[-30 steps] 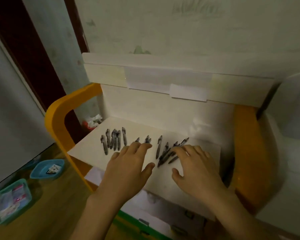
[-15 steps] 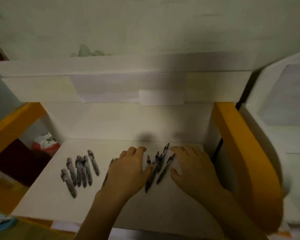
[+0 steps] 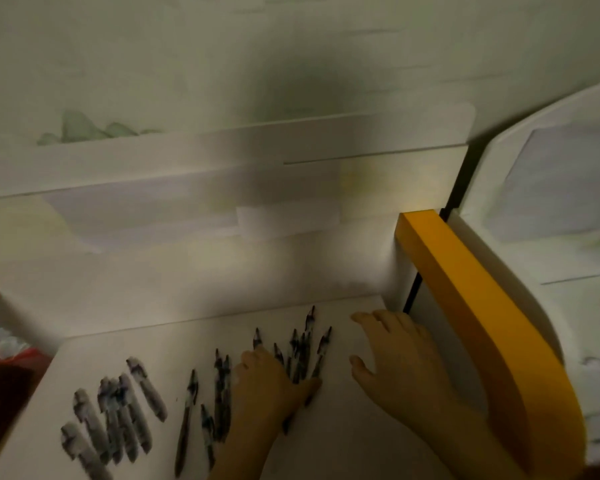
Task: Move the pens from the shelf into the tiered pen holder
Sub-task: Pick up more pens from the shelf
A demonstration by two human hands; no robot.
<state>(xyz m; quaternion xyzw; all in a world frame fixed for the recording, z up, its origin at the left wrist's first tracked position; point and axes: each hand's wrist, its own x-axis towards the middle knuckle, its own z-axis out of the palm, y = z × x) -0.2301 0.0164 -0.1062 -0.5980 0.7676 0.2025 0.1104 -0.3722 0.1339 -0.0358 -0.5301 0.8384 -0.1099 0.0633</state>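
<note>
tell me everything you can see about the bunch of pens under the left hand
The bunch of pens is a fan of slim dark sticks, tips pointing away toward the shelf's back wall. They lie flat on the white shelf, close together and partly overlapping. The left hand rests flat on their near ends, hiding them. The right hand lies beside them, apart. Blur hides finer detail.
</note>
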